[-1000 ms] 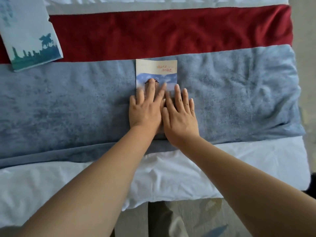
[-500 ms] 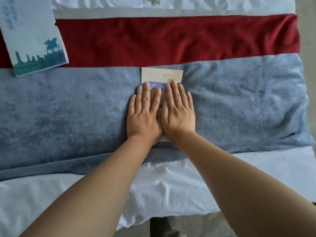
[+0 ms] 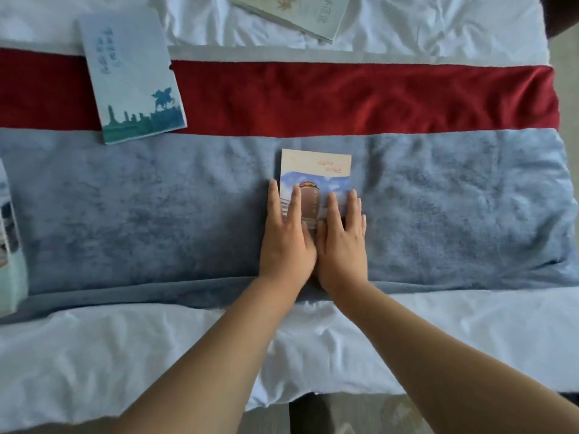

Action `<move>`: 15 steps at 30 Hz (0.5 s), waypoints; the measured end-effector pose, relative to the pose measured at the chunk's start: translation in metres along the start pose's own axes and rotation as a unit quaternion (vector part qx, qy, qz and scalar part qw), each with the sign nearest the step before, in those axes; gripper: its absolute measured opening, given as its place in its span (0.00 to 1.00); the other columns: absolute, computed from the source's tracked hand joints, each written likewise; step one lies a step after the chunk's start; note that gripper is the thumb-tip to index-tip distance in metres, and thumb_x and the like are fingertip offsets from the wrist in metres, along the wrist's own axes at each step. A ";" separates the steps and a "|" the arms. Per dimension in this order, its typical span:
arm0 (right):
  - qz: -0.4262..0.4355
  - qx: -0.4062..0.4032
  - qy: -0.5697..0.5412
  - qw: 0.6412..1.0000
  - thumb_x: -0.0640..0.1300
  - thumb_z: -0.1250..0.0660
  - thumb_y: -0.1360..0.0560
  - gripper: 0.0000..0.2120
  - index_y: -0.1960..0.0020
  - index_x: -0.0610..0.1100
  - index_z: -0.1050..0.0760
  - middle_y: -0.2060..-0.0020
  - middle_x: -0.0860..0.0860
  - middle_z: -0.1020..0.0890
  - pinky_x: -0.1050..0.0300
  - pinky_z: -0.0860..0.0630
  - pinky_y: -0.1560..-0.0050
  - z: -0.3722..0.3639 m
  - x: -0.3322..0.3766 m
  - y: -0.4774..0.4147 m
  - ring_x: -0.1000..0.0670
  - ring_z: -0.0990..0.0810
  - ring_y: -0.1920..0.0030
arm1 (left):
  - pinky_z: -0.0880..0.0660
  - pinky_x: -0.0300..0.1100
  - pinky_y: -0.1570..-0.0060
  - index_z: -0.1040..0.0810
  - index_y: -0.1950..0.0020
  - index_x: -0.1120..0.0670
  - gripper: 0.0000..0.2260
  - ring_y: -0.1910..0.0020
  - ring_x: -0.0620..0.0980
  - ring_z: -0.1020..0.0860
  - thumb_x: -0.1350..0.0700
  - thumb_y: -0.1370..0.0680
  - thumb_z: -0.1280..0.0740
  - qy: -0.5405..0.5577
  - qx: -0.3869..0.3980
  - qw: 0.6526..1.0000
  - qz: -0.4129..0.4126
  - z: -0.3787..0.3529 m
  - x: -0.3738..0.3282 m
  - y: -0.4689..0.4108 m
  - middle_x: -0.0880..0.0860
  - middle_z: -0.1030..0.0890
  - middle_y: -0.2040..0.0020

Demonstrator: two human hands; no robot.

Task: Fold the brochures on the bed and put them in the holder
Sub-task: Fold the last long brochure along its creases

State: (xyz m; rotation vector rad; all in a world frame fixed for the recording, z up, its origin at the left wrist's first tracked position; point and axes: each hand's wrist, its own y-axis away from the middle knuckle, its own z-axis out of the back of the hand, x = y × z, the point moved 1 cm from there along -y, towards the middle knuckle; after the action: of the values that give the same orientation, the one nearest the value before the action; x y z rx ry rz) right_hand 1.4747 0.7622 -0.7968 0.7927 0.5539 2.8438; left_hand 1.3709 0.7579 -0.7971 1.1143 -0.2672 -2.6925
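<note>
Both left hand (image 3: 286,245) and right hand (image 3: 341,249) flatten brochure (image 3: 315,166) amid blue blanket (image 3: 156,214).

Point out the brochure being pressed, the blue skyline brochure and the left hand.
brochure being pressed (image 3: 315,166): head view, its cream top strip.
blue skyline brochure (image 3: 131,76): head view, middle of the pale cover.
left hand (image 3: 286,242): head view, back of the hand.
</note>
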 end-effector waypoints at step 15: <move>0.238 0.077 -0.138 0.958 0.45 0.29 0.23 0.24 0.28 0.58 0.24 0.18 0.57 0.50 0.51 0.34 0.23 -0.147 0.287 0.081 0.51 0.41 0.19 | 0.30 0.52 0.29 0.28 0.23 0.53 0.26 0.20 0.56 0.37 0.65 0.21 0.38 0.003 -0.200 0.977 0.080 0.272 0.203 0.053 0.55 0.42 0.17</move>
State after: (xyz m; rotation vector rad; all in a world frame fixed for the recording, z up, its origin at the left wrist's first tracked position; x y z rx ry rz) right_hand 1.1507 0.7072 -0.7467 1.5072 0.6183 3.0407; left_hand 1.0434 0.6758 -0.7310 0.9340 0.1750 -2.4503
